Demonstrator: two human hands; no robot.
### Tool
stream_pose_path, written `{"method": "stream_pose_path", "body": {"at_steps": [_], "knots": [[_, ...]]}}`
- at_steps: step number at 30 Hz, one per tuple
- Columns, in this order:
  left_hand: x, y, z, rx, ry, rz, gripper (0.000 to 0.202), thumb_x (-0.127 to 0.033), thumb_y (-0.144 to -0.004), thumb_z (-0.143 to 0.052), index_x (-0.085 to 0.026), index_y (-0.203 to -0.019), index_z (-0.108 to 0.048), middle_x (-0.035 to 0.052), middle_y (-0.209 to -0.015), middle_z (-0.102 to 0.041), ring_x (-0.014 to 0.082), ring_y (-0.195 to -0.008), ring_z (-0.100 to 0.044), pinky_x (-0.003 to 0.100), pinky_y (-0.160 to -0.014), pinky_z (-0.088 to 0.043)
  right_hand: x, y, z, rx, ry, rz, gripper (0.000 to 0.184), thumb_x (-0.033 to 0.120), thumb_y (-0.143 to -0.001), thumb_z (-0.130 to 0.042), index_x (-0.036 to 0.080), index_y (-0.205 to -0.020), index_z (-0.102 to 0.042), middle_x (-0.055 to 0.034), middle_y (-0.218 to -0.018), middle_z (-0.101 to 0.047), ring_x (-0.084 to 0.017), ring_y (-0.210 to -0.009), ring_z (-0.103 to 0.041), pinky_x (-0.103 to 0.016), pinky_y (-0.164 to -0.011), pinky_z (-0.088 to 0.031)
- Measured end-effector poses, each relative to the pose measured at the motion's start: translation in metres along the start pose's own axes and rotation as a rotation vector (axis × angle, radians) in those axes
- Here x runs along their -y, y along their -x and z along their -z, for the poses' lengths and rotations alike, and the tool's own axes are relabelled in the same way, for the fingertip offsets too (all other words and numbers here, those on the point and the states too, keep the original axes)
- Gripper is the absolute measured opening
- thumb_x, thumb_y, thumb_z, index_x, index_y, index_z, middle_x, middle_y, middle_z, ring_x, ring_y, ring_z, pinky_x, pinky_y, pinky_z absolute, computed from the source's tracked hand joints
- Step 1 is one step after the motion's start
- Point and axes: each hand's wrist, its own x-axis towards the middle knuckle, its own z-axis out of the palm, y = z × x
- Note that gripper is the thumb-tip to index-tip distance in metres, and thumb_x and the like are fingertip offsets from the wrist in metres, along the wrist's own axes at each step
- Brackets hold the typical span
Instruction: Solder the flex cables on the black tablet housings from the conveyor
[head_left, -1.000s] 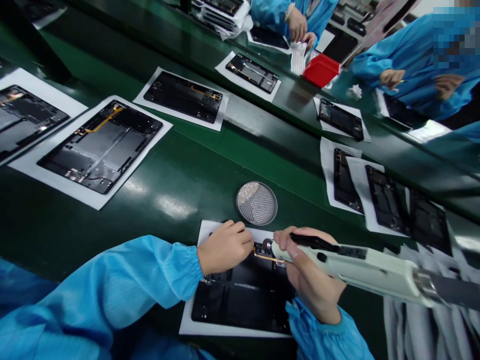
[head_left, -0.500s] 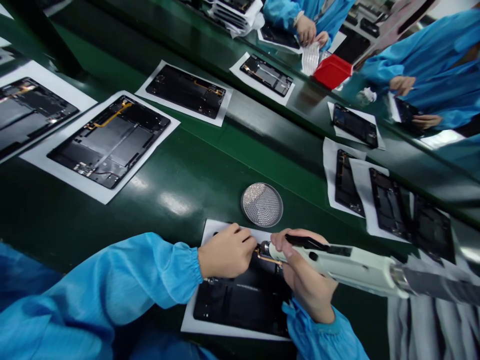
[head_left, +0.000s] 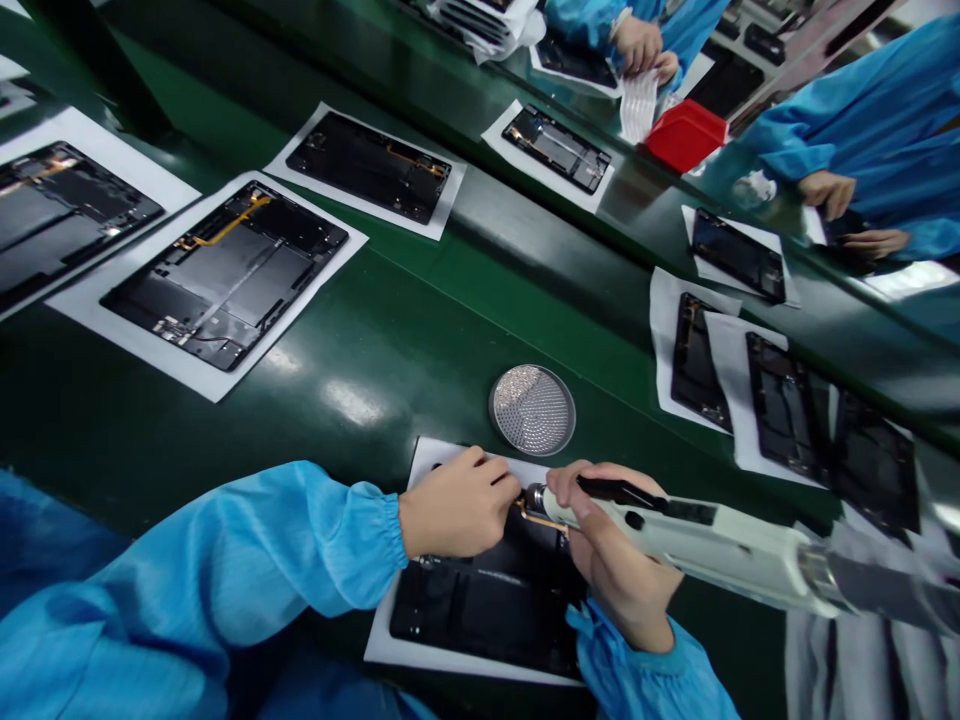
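Note:
In front of me an opened black tablet shell [head_left: 487, 610] lies on a white sheet [head_left: 401, 652]. My right hand [head_left: 622, 570] is wrapped round a pale green electric screwdriver [head_left: 720, 545], held slantwise with its tip at the shell's upper part. My left hand [head_left: 461, 505] rests over the shell's upper left, fingers bent and pressed together close to the tip. Whatever those fingers pinch is hidden. A thin orange flex cable [head_left: 541, 517] shows just below the screwdriver's nose. Just beyond the hands stands a round dish [head_left: 532, 410] of small screws, with a dimpled bottom.
More opened tablets lie on white sheets: a large one [head_left: 225, 270] at left, another [head_left: 367, 165] behind it, several at right, including one [head_left: 787, 405]. A red bin [head_left: 686, 135] stands across the line. Two co-workers in blue sleeves [head_left: 892, 130] work there.
The view has shifted slightly, so the far tablets and bin appear a little farther right. My hands and the screwdriver keep nearly the same place on the shell.

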Motion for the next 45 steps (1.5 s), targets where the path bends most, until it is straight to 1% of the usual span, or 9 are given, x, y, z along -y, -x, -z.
{"method": "stream_pose_path", "body": {"at_steps": [4,7,15,20,24,29,34,41,45], "knots": [[-0.001,0.001,0.001,0.068,0.012,0.002,0.021,-0.015,-0.097,-0.054,-0.010,-0.082,-0.068,0.0105,-0.091,-0.061,0.0236,-0.086,-0.054,0.037,-0.065,-0.032,0.004,-0.003,-0.003,0.079,-0.102,0.027,0.018,0.016,-0.084,-0.070,0.021,-0.101,-0.066,-0.0028,-0.079,-0.065,-0.019,-0.074,-0.064,-0.042,-0.073,-0.055],[-0.003,0.001,0.002,0.062,0.037,0.022,0.020,-0.014,-0.096,-0.055,-0.010,-0.081,-0.068,0.0099,-0.091,-0.061,0.0236,-0.085,-0.053,0.037,-0.066,-0.033,0.008,-0.007,-0.006,0.140,-0.172,0.067,0.022,0.009,-0.085,-0.066,0.022,-0.103,-0.067,-0.0016,-0.074,-0.065,-0.018,-0.071,-0.062,-0.040,-0.070,-0.053],[-0.004,-0.003,0.009,0.095,0.091,0.035,0.022,-0.014,-0.095,-0.054,-0.010,-0.079,-0.068,0.0105,-0.090,-0.061,0.0243,-0.086,-0.053,0.038,-0.066,-0.033,0.014,-0.011,-0.013,0.133,-0.190,0.089,0.025,0.004,-0.079,-0.066,0.022,-0.095,-0.070,0.0006,-0.068,-0.062,-0.016,-0.063,-0.058,-0.038,-0.064,-0.052],[-0.008,-0.002,0.007,0.044,0.065,0.070,0.022,-0.013,-0.095,-0.054,-0.010,-0.079,-0.068,0.0104,-0.088,-0.061,0.0241,-0.084,-0.054,0.037,-0.067,-0.034,0.017,-0.008,-0.009,0.152,-0.166,0.085,0.029,0.006,-0.081,-0.065,0.024,-0.102,-0.070,-0.0008,-0.071,-0.064,-0.017,-0.067,-0.059,-0.040,-0.068,-0.054],[-0.012,0.001,0.008,0.003,0.024,0.087,0.022,-0.013,-0.098,-0.049,-0.006,-0.095,-0.070,0.0116,-0.091,-0.063,0.0248,-0.084,-0.056,0.039,-0.071,-0.039,0.028,-0.025,-0.007,0.012,-0.143,0.097,0.027,0.011,-0.076,-0.070,0.024,-0.099,-0.071,-0.0001,-0.070,-0.063,-0.017,-0.068,-0.060,-0.041,-0.071,-0.054],[-0.014,0.001,0.011,0.033,0.007,0.097,0.026,-0.015,-0.100,-0.045,-0.005,-0.106,-0.068,0.0144,-0.100,-0.066,0.0276,-0.091,-0.059,0.041,-0.076,-0.042,0.025,-0.060,-0.024,-0.139,-0.163,0.102,0.022,0.015,-0.069,-0.071,0.020,-0.089,-0.066,0.0014,-0.071,-0.061,-0.017,-0.069,-0.062,-0.043,-0.077,-0.054],[-0.017,0.000,0.011,0.043,0.053,0.143,0.025,-0.017,-0.098,-0.047,-0.007,-0.104,-0.069,0.0132,-0.103,-0.064,0.0274,-0.091,-0.057,0.043,-0.079,-0.043,0.012,-0.071,-0.036,-0.151,-0.179,0.080,0.022,0.012,-0.072,-0.069,0.019,-0.092,-0.065,0.0019,-0.069,-0.063,-0.017,-0.069,-0.063,-0.042,-0.078,-0.053],[-0.021,0.002,0.012,0.118,0.096,0.172,0.028,-0.023,-0.094,-0.050,-0.006,-0.110,-0.066,0.0165,-0.112,-0.059,0.0293,-0.097,-0.053,0.044,-0.084,-0.042,0.010,-0.065,-0.035,-0.152,-0.095,0.037,0.021,0.014,-0.072,-0.070,0.019,-0.093,-0.064,-0.0001,-0.071,-0.066,-0.019,-0.071,-0.067,-0.044,-0.079,-0.055],[-0.021,0.002,0.013,0.099,0.082,0.166,0.031,-0.023,-0.094,-0.050,-0.004,-0.113,-0.065,0.0171,-0.112,-0.058,0.0302,-0.098,-0.053,0.045,-0.086,-0.040,0.008,-0.066,-0.036,-0.164,-0.097,0.013,0.022,0.015,-0.071,-0.071,0.018,-0.092,-0.064,0.0003,-0.070,-0.066,-0.018,-0.069,-0.066,-0.043,-0.078,-0.055]]}}
